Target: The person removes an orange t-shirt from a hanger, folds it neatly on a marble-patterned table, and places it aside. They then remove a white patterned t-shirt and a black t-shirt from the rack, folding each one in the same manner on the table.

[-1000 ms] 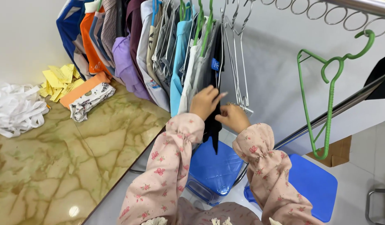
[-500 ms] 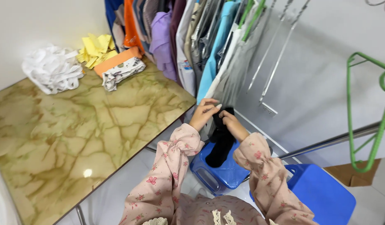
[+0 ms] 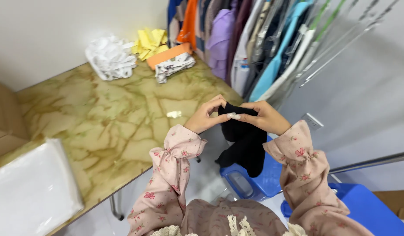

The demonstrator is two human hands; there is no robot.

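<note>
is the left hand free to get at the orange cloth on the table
Probably not yet: the left hand grips the black garment together with the right hand. The orange cloth lies far across the table, nothing blocking.

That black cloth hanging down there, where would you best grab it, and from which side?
Probably by its top edge, from above and from both sides. The black cloth hangs limp, so only the bunched top gives a firm hold. The left hand and right hand pinch it there, and the rest drapes freely toward the blue bin.
</note>
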